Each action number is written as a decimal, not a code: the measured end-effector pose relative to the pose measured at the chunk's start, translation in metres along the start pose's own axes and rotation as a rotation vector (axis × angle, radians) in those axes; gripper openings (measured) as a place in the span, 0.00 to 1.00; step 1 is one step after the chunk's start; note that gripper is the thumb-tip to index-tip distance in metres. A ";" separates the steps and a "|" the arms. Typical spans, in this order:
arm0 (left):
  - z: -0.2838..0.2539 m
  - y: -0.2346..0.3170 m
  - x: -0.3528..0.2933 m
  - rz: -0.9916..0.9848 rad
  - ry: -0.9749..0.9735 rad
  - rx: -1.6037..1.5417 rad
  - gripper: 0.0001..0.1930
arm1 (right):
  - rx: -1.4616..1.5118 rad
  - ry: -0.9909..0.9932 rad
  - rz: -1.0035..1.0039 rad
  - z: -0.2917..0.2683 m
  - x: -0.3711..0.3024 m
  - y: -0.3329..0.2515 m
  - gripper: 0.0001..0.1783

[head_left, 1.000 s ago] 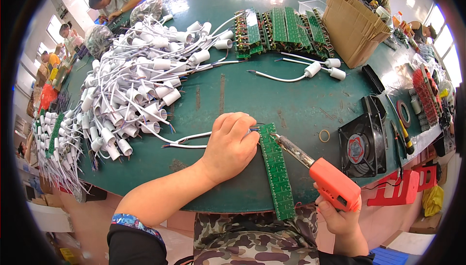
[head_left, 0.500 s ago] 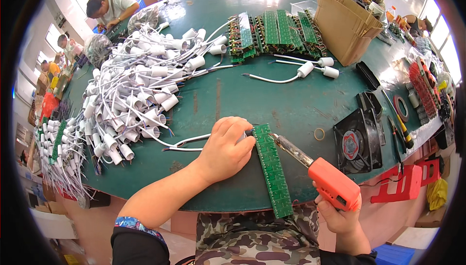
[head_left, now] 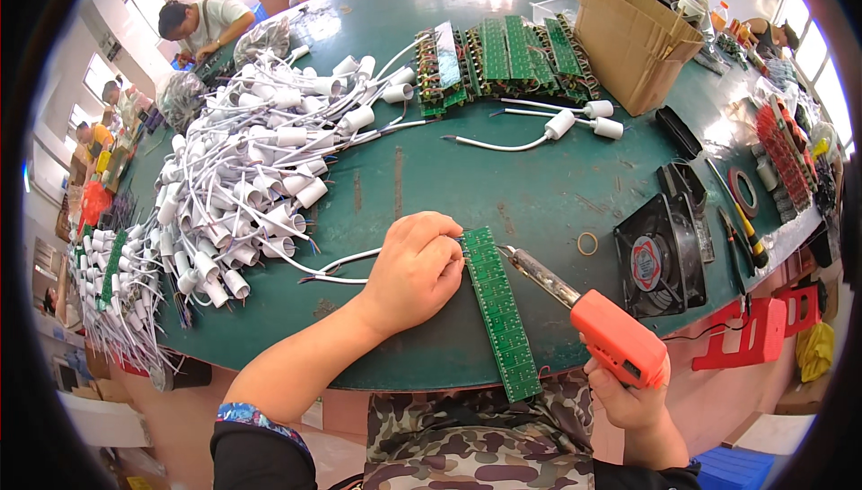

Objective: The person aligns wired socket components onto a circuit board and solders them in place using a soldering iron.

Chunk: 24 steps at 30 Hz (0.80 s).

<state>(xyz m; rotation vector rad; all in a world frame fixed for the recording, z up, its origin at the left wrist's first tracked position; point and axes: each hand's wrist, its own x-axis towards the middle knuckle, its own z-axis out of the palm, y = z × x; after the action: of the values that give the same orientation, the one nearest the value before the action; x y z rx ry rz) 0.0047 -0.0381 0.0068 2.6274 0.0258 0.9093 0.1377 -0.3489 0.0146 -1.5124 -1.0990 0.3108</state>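
In my right hand [head_left: 628, 391] is a red soldering gun [head_left: 620, 333], the fingers wrapped round its grip. Its metal tip points up and left, close to the right edge of a long green circuit board strip [head_left: 499, 315]. My left hand [head_left: 416, 261] is closed at the strip's upper left edge, pinching what looks like the end of a white cable [head_left: 352, 258]; the fingers hide most of it. This cable reaches left towards a big heap of white lamp holders [head_left: 269, 144] with cables. The strip lies over the table's near edge.
Stacked green circuit boards [head_left: 503, 55] stand at the back beside a cardboard box [head_left: 633, 41]. Three loose lamp holders [head_left: 558, 124] lie before them. A black fan [head_left: 660, 261], a screwdriver [head_left: 752, 243], pliers [head_left: 732, 248] and tape [head_left: 743, 194] are at the right. Other people work round the table.
My left fingers have shifted slightly left and closed over the white piece that showed between them. The soldering gun's tip now stands a little further from the strip's edge.
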 end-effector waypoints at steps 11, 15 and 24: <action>0.010 0.002 -0.003 0.075 0.017 0.179 0.10 | 0.015 -0.007 0.032 0.003 0.003 0.002 0.34; 0.009 0.001 -0.003 0.065 0.015 0.166 0.10 | 0.002 -0.007 0.036 0.005 0.005 0.001 0.34; 0.008 0.000 -0.003 0.064 0.022 0.129 0.10 | 0.034 -0.056 0.087 0.010 0.016 -0.009 0.18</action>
<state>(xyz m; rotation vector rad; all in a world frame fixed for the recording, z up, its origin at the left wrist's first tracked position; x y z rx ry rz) 0.0069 -0.0409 -0.0009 2.7506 0.0062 0.9894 0.1346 -0.3312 0.0253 -1.5319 -1.0690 0.4322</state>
